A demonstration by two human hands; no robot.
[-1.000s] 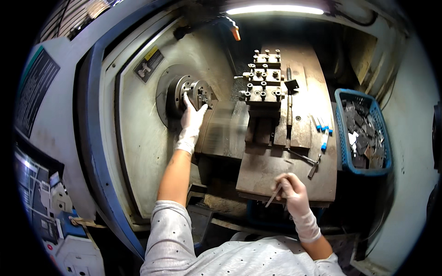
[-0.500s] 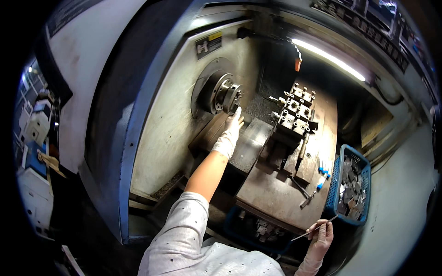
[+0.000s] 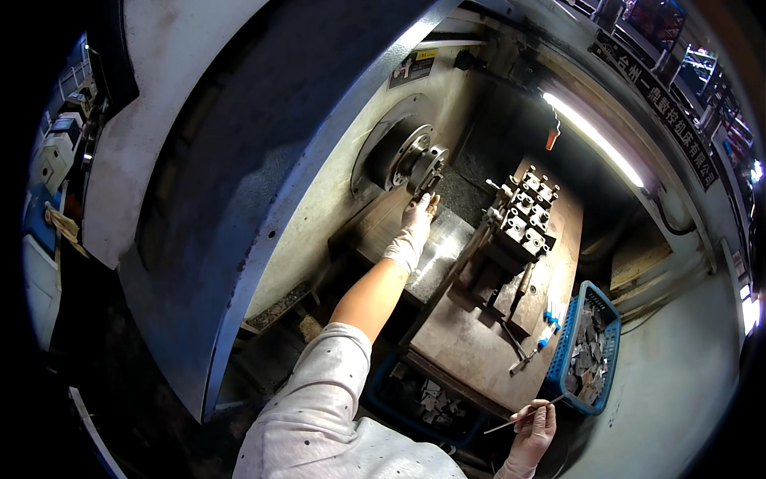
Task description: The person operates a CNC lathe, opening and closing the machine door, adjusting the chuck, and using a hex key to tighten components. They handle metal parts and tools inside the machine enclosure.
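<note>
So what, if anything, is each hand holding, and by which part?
Right hand: a thin rod, between its ends. Left hand, at the chuck: can't tell.

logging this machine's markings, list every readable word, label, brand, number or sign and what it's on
Dark plate with pale characters, on the machine's upper frame: partly legible, but I won't copy it.
Black-and-yellow label, on the pale panel above the chuck: too small to read.

At twelve o'clock, the round grey metal chuck [image 3: 423,170] looks glossy; at four, the latticed blue basket [image 3: 563,347] is plastic; at five, the flat brown metal slab [image 3: 455,341] matt; at seven, the dotted white sleeve [image 3: 315,391] matt cloth.
</note>
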